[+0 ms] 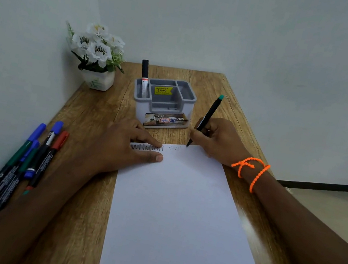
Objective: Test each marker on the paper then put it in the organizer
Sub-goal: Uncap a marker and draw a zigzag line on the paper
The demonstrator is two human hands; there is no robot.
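Our right hand (216,139) grips a green-capped marker (206,119), tip at the far edge of the paper (177,214), just before the organizer (164,102). Our left hand (129,145) presses flat on the paper's far left corner.

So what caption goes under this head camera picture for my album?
Right hand tests a green-capped marker on paper that the left hand holds flat, by the organizer.

plain pale walls (256,30) meeting in a corner, wood-grain desk (80,185) pushed right into it, little white pot of fake flowers (96,53) at the back left, light floor (341,208) with dark skirting (326,185) on the right
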